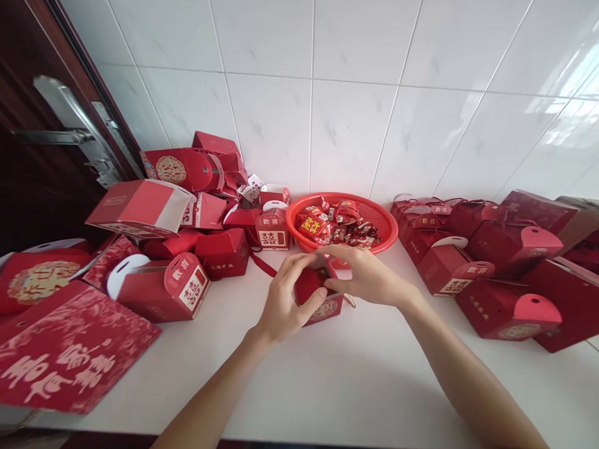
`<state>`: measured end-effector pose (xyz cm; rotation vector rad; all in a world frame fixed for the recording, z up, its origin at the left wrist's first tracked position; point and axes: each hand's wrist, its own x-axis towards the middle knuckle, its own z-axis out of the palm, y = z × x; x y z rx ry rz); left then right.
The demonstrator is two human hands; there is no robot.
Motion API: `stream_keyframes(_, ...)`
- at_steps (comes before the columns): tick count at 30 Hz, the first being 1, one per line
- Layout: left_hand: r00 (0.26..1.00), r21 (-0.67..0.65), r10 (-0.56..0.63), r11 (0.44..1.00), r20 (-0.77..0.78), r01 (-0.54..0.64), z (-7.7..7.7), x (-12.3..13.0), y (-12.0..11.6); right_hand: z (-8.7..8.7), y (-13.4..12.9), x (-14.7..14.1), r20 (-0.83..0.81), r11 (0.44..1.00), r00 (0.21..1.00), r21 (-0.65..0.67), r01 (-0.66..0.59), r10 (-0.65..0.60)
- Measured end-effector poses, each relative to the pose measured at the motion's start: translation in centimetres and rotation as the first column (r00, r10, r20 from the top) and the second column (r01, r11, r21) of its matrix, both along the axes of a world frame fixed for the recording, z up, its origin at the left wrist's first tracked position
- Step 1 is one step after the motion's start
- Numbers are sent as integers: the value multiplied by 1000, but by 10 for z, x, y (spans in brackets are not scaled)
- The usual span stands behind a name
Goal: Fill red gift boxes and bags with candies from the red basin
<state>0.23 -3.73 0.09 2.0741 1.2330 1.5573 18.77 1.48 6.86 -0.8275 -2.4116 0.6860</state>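
A small red gift box (326, 310) with a gold round emblem on its front stands on the white table, between my two hands. My left hand (289, 293) is closed round its left side, thumb along the front edge and fingers over the top. From the right, my right hand (364, 275) bends over the upper rim, with its thumb at the box's front edge. Red shows at the top between the hands; my fingers partly cover it. Just behind is a red plastic basket (391, 236) holding wrapped sweets (347, 220).
Red boxes (165, 288) are heaped on the left, near a dark door with a metal handle (75, 135). A large red bag (70, 347) lies at the front left. More boxes (509, 310) stand on the right. A tiled wall (353, 127) borders the table (351, 399) behind.
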Motion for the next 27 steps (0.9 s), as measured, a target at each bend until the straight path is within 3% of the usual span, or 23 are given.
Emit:
stream_keyframes(5, 1000, 29, 26, 999, 9, -26, -6, 1, 3, -4, 0, -5, 17, 988, 999, -149, -36, 39)
stream_keyframes(9, 995, 64, 96, 993, 27, -97, -9, 2, 6, -11, 8, -6, -89, 995, 993, -63, -81, 75)
stream_keyframes(13, 980, 130, 196, 972, 24, -197, -14, 0, 10, -12, 17, 1, -150, 998, 988, -64, 8, -18)
stream_keyframes(17, 977, 52, 211, 976, 19, -212, -19, -4, 14, -5, 23, 11, -75, 989, 989, -91, 120, -127)
stream_keyframes(21, 978, -19, 204, 979, -36, -205, -20, -6, 16, -4, 27, 18, 66, 982, 986, -104, 160, -154)
stream_keyframes(27, 983, -35, 183, 982, -31, -184, -21, -9, 20, -34, 30, 20, 199, 981, 977, -160, 112, -79)
